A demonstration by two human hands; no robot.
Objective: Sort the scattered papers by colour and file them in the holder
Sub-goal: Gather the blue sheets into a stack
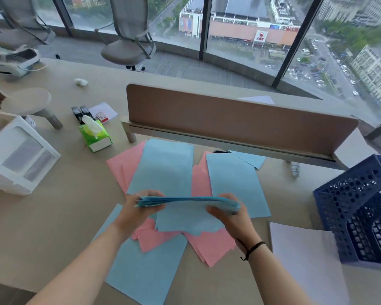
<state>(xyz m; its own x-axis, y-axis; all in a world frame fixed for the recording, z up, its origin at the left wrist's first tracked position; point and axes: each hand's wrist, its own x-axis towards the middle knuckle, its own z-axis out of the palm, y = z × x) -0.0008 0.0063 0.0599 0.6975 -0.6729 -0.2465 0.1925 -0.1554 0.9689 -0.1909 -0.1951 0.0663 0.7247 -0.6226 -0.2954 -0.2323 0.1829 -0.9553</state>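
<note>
Both my forearms reach over the desk (53,216), and between them lies a blue sheet (145,267) nearest to me. My left hand (139,208) and my right hand (227,213) each hold one end of a blue stack (189,201), fingers curled under it and thumbs on top, a little above the desk. Under the stack lie loose pink sheets (209,245) and more blue sheets (165,166). At my right a dark blue holder (350,201) stands beside a white sheet (304,256). A green tissue box (95,135) stands at the left. I can read no writing on the papers.
</note>
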